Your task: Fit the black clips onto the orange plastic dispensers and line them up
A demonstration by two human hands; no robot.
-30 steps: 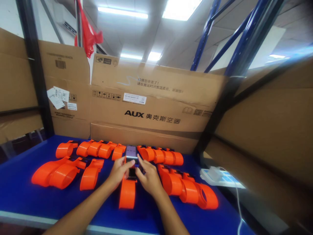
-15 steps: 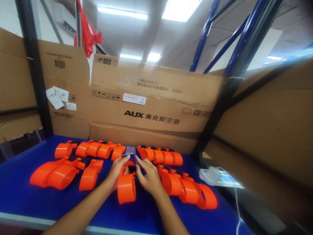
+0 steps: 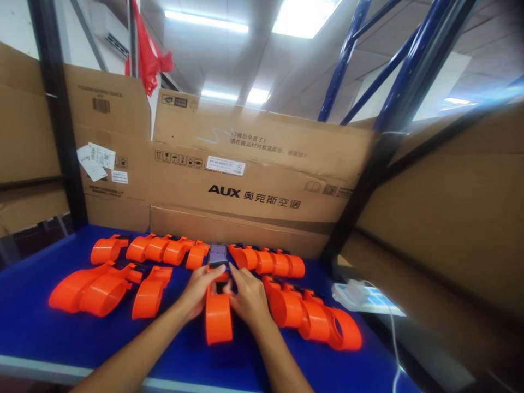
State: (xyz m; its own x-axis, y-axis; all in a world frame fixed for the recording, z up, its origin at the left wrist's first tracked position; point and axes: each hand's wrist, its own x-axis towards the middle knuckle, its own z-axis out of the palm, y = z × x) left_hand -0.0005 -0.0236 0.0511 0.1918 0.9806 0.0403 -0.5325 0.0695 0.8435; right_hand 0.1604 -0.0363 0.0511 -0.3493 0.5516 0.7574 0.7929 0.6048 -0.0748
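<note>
In the middle of the blue table (image 3: 180,338), my hands are closed around the upper end of an orange looped band (image 3: 219,322). My left hand (image 3: 200,286) grips it from the left, thumb on top. From the right, my right hand (image 3: 248,292) pinches the same end, its index finger bent against a small dark part there. Fingers partly hide that dark part. The wide loop of the band hangs toward me, below the hands. Just beyond my fingertips stands a phone-like device (image 3: 218,253) with a lit screen.
Several like orange bands lie in rows, with a front-left one (image 3: 151,295) and a front-right one (image 3: 317,319) nearest. A cardboard wall (image 3: 254,164) closes off the back. At right, a white power adapter (image 3: 356,293) with a cable sits by a dark post (image 3: 356,207).
The held band has shifted slightly right and turned its loop more face-on. The dark part at its top has tipped down, uncovering more of the phone-like device's screen.
</note>
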